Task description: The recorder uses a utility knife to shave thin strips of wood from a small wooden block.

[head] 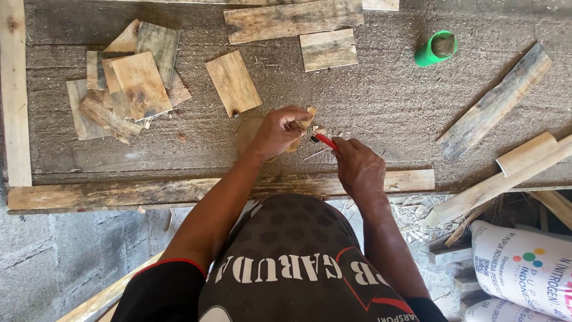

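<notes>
My left hand [277, 131] grips a small, pale, rounded piece of wood [250, 132] and holds it on the rough brown work surface [381, 101]. My right hand [358, 169] is closed around a red-handled tool [325, 141], and its tip touches the edge of that piece just right of my left fingers. Small wood chips lie around the contact point. Most of the wood piece is hidden under my left hand.
A pile of flat wooden offcuts [128, 83] lies at the far left, with single boards [233, 82], [328, 49] nearer the middle. A green cylinder [435, 48] sits at the upper right. Planks [494, 102] and white printed sacks [524, 265] are on the right.
</notes>
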